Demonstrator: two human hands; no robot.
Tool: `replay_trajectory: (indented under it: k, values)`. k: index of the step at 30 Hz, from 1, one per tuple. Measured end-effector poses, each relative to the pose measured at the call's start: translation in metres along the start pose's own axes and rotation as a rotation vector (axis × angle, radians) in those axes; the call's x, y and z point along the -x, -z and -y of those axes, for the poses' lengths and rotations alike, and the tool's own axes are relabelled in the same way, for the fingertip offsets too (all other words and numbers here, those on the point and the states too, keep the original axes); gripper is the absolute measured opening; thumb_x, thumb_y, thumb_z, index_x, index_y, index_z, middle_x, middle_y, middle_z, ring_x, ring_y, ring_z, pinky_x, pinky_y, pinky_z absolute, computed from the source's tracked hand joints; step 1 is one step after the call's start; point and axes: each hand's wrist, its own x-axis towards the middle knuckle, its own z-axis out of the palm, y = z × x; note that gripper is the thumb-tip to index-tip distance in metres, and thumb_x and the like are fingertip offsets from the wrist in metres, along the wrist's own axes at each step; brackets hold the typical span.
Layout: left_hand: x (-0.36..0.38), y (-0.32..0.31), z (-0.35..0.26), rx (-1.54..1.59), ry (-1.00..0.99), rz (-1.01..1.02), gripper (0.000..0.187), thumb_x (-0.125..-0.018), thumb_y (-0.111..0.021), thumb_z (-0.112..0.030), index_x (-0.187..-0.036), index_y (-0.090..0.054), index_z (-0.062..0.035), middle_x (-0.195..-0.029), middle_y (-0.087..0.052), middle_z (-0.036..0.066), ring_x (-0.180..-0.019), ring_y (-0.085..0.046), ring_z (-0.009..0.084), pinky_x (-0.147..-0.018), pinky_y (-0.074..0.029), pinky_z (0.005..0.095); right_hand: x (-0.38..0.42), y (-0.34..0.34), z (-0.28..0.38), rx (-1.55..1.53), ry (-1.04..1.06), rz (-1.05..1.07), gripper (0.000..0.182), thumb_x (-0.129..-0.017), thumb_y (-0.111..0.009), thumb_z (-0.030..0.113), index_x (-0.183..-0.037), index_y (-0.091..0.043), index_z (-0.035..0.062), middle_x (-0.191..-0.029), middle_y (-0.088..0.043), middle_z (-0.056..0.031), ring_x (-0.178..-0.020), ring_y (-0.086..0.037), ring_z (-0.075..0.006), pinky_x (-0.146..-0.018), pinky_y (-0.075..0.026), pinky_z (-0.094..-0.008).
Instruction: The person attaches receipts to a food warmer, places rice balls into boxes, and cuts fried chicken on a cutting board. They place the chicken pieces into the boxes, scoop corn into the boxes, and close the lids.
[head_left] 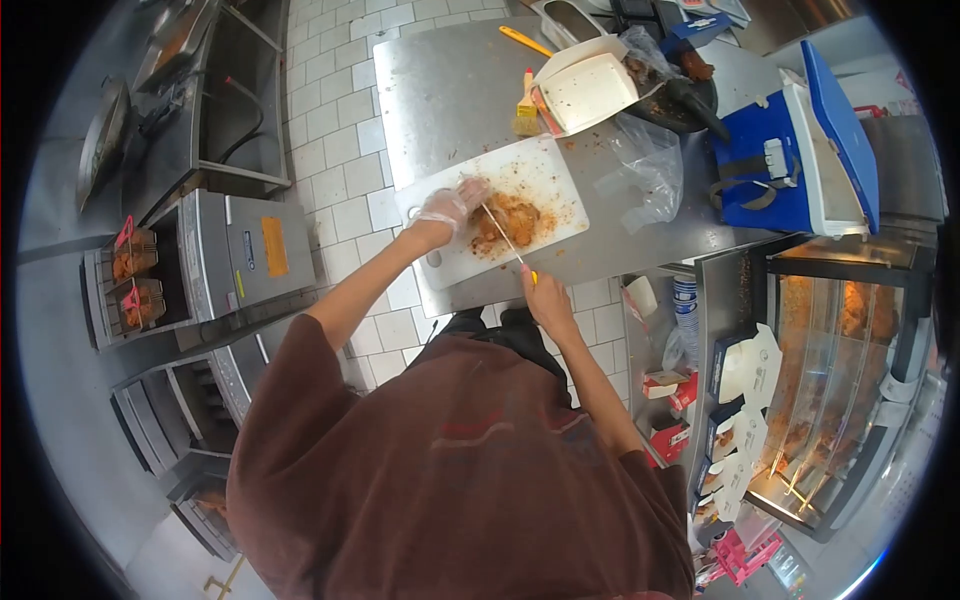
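Pinning fried chicken (505, 222) mid-board, gloved left hand (447, 206) presses down; right hand (543, 290) grips knife (503, 236) at the cutting board (450, 195) edge.

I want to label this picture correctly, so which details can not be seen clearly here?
Head view only:
- Knife blade: too thin to see where it meets the fried food.
- Right hand: its grip on the handle is too small.
- Open box on the table: contents washed out.
- Person's lower body: hidden by the brown shirt.

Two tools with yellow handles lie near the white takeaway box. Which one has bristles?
The brush just left of the open white box, standing nearly upright in the picture with pale bristles at its lower end. The other yellow-handled tool lies farther up the steel table, slanted, with no bristles showing.
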Motion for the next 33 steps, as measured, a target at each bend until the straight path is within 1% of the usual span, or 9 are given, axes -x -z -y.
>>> replay_trajectory:
  k: [6, 9, 12, 14, 19, 22, 25, 29, 33]
  values:
    - [0.003, 0.007, 0.01, -0.055, -0.124, -0.148, 0.068, -0.088, -0.051, -0.004, -0.152, -0.03, -0.0053, -0.157, -0.034, 0.015, -0.142, -0.038, 0.0252, -0.113, -0.038, 0.0344, -0.001, 0.021, 0.006, -0.102, 0.06, 0.061, 0.062, -0.102, -0.04, 0.049, -0.091, -0.068, -0.0044, -0.091, -0.064, -0.0351, -0.096, -0.059, -0.0543, -0.084, -0.047, -0.0579]
    - [0.017, 0.034, -0.004, -0.034, -0.051, -0.117, 0.065, -0.086, -0.05, -0.001, -0.15, -0.034, -0.0045, -0.155, -0.036, 0.016, -0.141, -0.039, 0.0279, -0.113, -0.038, 0.0358, 0.01, 0.034, 0.02, -0.114, 0.041, 0.119, 0.059, -0.103, -0.039, 0.046, -0.097, -0.066, -0.006, -0.093, -0.063, -0.0358, -0.097, -0.058, -0.0548, -0.084, -0.047, -0.0579]
    - [0.03, 0.029, -0.01, 0.096, -0.032, 0.109, 0.061, -0.087, -0.048, 0.0, -0.147, -0.038, -0.0036, -0.154, -0.039, 0.017, -0.139, -0.042, 0.0283, -0.112, -0.04, 0.0369, 0.0, -0.015, -0.004, -0.075, 0.097, 0.034, 0.059, -0.104, -0.039, 0.045, -0.095, -0.065, -0.0065, -0.09, -0.062, -0.0362, -0.095, -0.058, -0.0547, -0.082, -0.046, -0.0567]
    - [0.018, 0.007, 0.001, -0.077, -0.082, -0.045, 0.057, -0.087, -0.046, 0.001, -0.144, -0.04, -0.0032, -0.152, -0.041, 0.015, -0.138, -0.044, 0.0283, -0.11, -0.041, 0.0374, -0.003, -0.02, -0.004, -0.072, 0.08, 0.025, 0.059, -0.104, -0.038, 0.045, -0.095, -0.064, -0.0069, -0.089, -0.062, -0.0361, -0.093, -0.058, -0.0547, -0.081, -0.046, -0.0561]
    - [0.006, 0.026, -0.005, -0.126, -0.115, -0.084, 0.063, -0.088, -0.046, 0.0, -0.149, -0.035, -0.0047, -0.157, -0.035, 0.015, -0.142, -0.039, 0.028, -0.114, -0.037, 0.0364, 0.005, 0.007, -0.004, -0.158, 0.168, 0.03, 0.06, -0.105, -0.036, 0.045, -0.091, -0.062, -0.0076, -0.086, -0.061, -0.036, -0.089, -0.058, -0.0551, -0.077, -0.045, -0.0556]
    - [-0.013, 0.052, -0.028, -0.151, -0.152, -0.17, 0.063, -0.089, -0.043, -0.001, -0.151, -0.033, -0.0019, -0.159, -0.031, 0.016, -0.145, -0.034, 0.0263, -0.115, -0.035, 0.0346, 0.019, 0.034, -0.002, -0.228, 0.08, -0.037, 0.06, -0.105, -0.036, 0.045, -0.088, -0.061, -0.0078, -0.086, -0.061, -0.0359, -0.089, -0.057, -0.0554, -0.077, -0.045, -0.0558]
    - [-0.04, 0.043, -0.033, -0.149, -0.187, 0.019, 0.068, -0.086, -0.045, 0.0, -0.152, -0.027, 0.0024, -0.16, -0.026, 0.018, -0.146, -0.032, 0.0261, -0.117, -0.032, 0.0345, 0.014, 0.038, -0.011, -0.195, 0.0, -0.025, 0.06, -0.105, -0.037, 0.045, -0.085, -0.06, -0.0077, -0.087, -0.06, -0.0363, -0.089, -0.057, -0.0551, -0.076, -0.043, -0.0569]
    - [-0.051, 0.024, -0.024, -0.135, -0.221, -0.064, 0.066, -0.086, -0.045, 0.0, -0.15, -0.029, 0.0034, -0.159, -0.027, 0.019, -0.147, -0.03, 0.0269, -0.12, -0.028, 0.0343, 0.004, 0.021, -0.019, -0.134, 0.012, -0.133, 0.06, -0.104, -0.039, 0.045, -0.089, -0.063, -0.0079, -0.087, -0.062, -0.036, -0.091, -0.058, -0.0553, -0.079, -0.045, -0.0571]
    - [-0.046, 0.017, -0.026, -0.037, -0.209, 0.032, 0.067, -0.086, -0.046, 0.0, -0.151, -0.028, 0.0033, -0.16, -0.026, 0.02, -0.148, -0.026, 0.0268, -0.121, -0.025, 0.0342, 0.011, 0.024, -0.005, -0.044, -0.089, -0.144, 0.062, -0.103, -0.04, 0.047, -0.094, -0.065, -0.0087, -0.089, -0.064, -0.0356, -0.094, -0.057, -0.0567, -0.083, -0.047, -0.0567]
